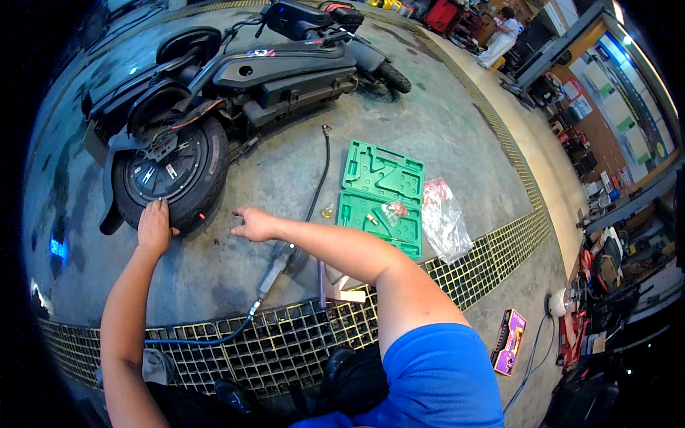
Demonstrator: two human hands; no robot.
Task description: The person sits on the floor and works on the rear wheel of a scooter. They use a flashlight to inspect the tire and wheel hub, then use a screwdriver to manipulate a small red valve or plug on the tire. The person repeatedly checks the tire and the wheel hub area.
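workshop floor [457, 128], stained grey, yellow grating [492, 264], black scooter [285, 70]

Left fingers [156, 207] touch the tire [212, 158]; right fingers [244, 231] hover nearby, apparently spread.

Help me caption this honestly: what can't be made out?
All in the head view:
Left hand: palm hidden by its own back.
Red piece at the tyre: too small to identify.
Green case: near edge partly behind the right forearm.
Large clear bag: contents obscured by crinkled plastic.
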